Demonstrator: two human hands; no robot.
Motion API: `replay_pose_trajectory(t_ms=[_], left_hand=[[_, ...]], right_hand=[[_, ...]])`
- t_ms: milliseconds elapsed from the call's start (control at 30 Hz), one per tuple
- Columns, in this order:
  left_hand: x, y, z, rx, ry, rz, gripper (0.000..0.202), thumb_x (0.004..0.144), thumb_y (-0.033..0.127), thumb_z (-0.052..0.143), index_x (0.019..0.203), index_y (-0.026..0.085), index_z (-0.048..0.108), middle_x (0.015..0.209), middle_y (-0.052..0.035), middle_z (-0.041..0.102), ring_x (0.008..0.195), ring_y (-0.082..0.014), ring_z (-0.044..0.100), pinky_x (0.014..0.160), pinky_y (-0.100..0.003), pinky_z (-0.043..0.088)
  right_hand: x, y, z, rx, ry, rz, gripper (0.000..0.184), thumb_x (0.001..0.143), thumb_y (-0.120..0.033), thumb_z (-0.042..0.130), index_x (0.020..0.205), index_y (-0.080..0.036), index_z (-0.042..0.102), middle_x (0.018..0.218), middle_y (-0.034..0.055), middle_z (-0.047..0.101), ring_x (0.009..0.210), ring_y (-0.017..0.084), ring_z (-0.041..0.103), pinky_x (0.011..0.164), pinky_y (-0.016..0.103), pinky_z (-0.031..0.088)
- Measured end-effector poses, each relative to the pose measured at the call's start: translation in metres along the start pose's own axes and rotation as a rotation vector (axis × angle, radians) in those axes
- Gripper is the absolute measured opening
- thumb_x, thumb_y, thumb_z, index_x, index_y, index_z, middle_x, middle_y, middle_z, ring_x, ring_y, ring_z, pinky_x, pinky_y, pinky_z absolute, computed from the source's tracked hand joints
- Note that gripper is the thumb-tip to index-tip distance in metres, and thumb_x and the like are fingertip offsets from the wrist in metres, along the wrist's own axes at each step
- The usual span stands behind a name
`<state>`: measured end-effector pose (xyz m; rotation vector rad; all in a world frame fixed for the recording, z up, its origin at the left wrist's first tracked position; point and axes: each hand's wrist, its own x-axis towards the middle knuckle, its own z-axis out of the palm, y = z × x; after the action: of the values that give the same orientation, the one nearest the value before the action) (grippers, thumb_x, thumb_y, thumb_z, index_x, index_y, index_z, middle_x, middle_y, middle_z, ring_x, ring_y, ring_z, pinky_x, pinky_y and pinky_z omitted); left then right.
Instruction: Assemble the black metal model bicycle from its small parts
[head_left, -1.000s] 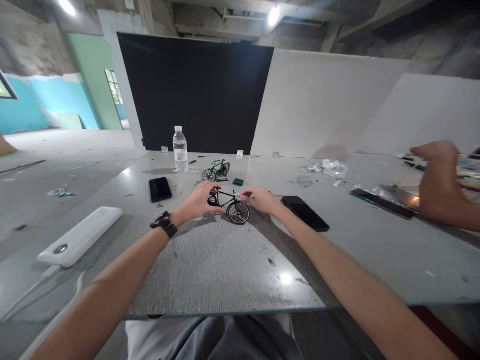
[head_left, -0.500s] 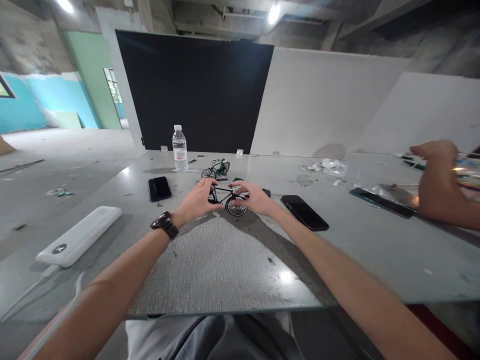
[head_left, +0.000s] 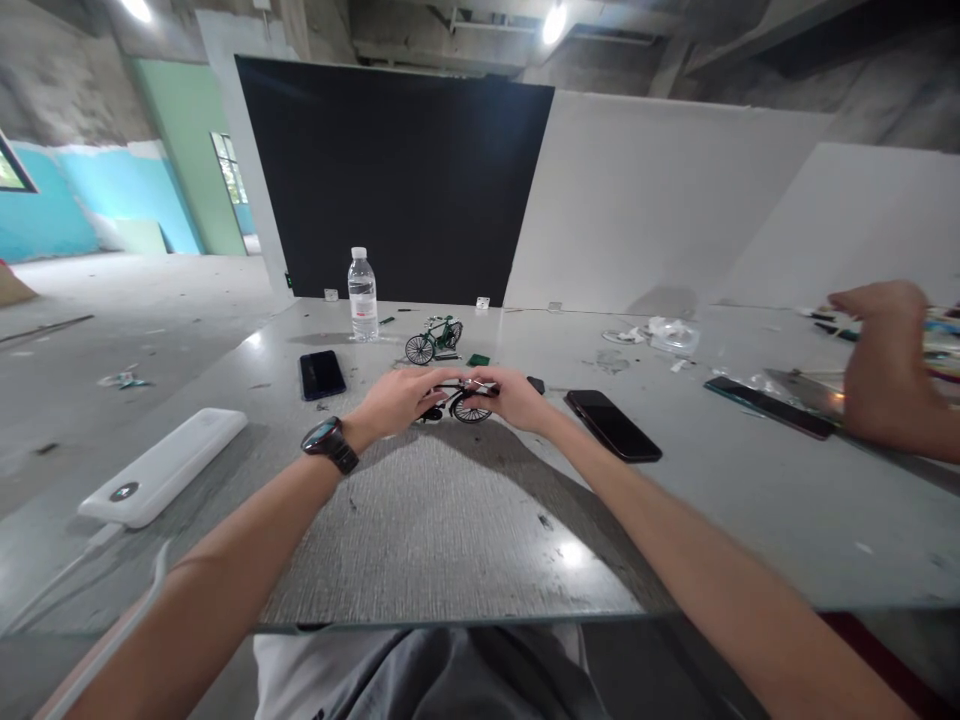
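Observation:
A small black model bicycle (head_left: 472, 408) stands upright on the grey table between my hands, its front wheel towards the right. My left hand (head_left: 401, 398) is closed round its rear and frame, hiding the back wheel. The fingers of my right hand (head_left: 510, 397) pinch it near the handlebar, above the front wheel. Just behind it stands a green model bicycle (head_left: 435, 340), untouched. A small green piece (head_left: 478, 360) lies flat behind my right fingers. A dark watch (head_left: 330, 443) is on my left wrist.
A phone (head_left: 322, 375) and water bottle (head_left: 363, 295) stand left; another phone (head_left: 613, 425) lies right. A white power bank (head_left: 163, 468) with a cable is near left. Another person's arm (head_left: 889, 370) reaches in at far right, beside a dark flat strip (head_left: 769, 407).
My left hand has moved right along the black bicycle, its fingers now reaching over the frame towards the handlebar. My right hand has stayed by the front, its fingers closer together.

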<state>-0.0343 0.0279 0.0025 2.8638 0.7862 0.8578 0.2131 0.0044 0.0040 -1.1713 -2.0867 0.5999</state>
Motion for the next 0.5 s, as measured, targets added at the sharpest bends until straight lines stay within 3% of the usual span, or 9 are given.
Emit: replay_pose_trajectory(t_ms=[133, 333, 500], left_hand=[[0.0, -0.001, 0.004, -0.039, 0.049, -0.003, 0.036, 0.107, 0.028, 0.051, 0.143, 0.032, 0.059, 0.123, -0.0054, 0.075, 0.103, -0.0209, 0.071, 0.083, -0.033, 0.052], [-0.001, 0.002, 0.004, -0.066, 0.079, -0.055, 0.035, 0.108, 0.028, 0.049, 0.14, 0.031, 0.062, 0.112, -0.0059, 0.077, 0.093, -0.0208, 0.072, 0.077, -0.032, 0.052], [-0.001, 0.002, 0.002, -0.111, 0.099, -0.094, 0.034, 0.105, 0.023, 0.052, 0.137, 0.03, 0.062, 0.101, -0.0038, 0.078, 0.085, -0.019, 0.071, 0.071, -0.029, 0.05]], right_hand=[[0.0, 0.003, -0.003, -0.014, -0.004, -0.005, 0.038, 0.084, -0.041, 0.077, 0.117, -0.025, 0.068, 0.104, 0.0062, 0.074, 0.097, 0.025, 0.07, 0.083, 0.04, 0.053], [0.0, 0.008, -0.01, -0.011, -0.058, 0.021, 0.039, 0.09, -0.042, 0.07, 0.125, -0.027, 0.064, 0.114, 0.0093, 0.073, 0.108, 0.026, 0.069, 0.083, 0.038, 0.055], [0.001, 0.02, -0.007, -0.097, 0.055, 0.011, 0.028, 0.095, -0.045, 0.063, 0.113, -0.024, 0.068, 0.111, 0.0104, 0.073, 0.1, 0.026, 0.068, 0.082, 0.04, 0.053]])
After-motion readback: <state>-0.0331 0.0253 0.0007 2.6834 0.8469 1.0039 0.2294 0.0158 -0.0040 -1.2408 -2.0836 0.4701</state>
